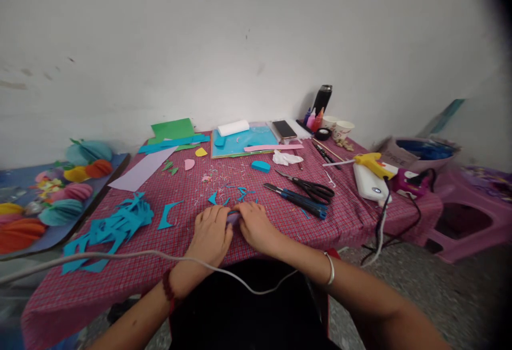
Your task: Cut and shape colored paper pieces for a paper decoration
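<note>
Near the front edge of the table, my left hand (pixel 210 235) and my right hand (pixel 256 227) are close together on a small lilac piece (pixel 233 217), which looks like folded or stacked paper with a bluish edge. Fingers of both hands are bent over it and hide most of it. Blue paper scraps (pixel 242 194) lie just beyond my fingertips. A curved blue offcut (pixel 168 215) is to the left of my left hand. Right of my right hand lie a blue cutter (pixel 298 199) and black-handled scissors (pixel 312 187).
Blue strips (pixel 120 224) are heaped at the left. A white cable (pixel 156 254) crosses over my forearms. At the right are a yellow glue gun (pixel 374 165), a white power bank (pixel 370 183) and a pink stool (pixel 468 222). Paper cups (pixel 344 128) and a black bottle (pixel 322 99) stand at the back.
</note>
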{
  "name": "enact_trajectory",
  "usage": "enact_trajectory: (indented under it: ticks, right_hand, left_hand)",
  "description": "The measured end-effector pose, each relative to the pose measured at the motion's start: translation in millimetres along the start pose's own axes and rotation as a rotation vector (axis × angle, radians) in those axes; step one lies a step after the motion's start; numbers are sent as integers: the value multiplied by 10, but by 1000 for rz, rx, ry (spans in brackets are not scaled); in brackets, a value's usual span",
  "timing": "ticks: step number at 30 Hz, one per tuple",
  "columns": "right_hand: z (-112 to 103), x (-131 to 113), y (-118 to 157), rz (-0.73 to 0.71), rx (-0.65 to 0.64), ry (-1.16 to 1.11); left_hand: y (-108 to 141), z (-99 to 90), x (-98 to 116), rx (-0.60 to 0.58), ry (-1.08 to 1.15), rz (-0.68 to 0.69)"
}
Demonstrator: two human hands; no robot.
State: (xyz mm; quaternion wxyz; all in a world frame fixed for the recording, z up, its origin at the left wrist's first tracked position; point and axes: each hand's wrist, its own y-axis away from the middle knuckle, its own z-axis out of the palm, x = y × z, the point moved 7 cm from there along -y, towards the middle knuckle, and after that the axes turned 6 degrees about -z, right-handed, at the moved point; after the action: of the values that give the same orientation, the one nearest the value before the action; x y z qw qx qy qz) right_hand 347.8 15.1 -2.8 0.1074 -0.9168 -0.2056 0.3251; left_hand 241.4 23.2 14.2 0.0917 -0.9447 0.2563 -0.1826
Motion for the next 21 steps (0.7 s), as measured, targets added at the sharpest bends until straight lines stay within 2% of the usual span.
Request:
enact_trajectory:
  ticks: [2,4,8,10,12,16,19,21]
  right_hand:
    - [-17,5,-3,5,16,-12]
    - [-71,31,-31,26,45,-103]
    - [-207,149,-155,163,86,-655]
    - [-281,169,-231,210,106,-874]
    - [-351,151,-310,213,120,-950]
    - [-404,120,-484,207,138,-1000]
    - [-380,164,-660,196,123,-1042]
    - [-381,190,-774,131,81,-966]
  left_hand:
    - [-39,19,-1,-39,3,0]
    - [-113,31,-52,-104,137,-42]
    - [-265,74,-181,-332,772,-287]
    - [-315,56,-183,-368,1045,-395]
    - [-356,20,-167,-340,1188,-463]
    - [-444,-12,-146,-256,1286,-515]
    - [-567,-85,-227,-133,1302,-472]
    - [-659,-168,-302,-94,1231,-399]
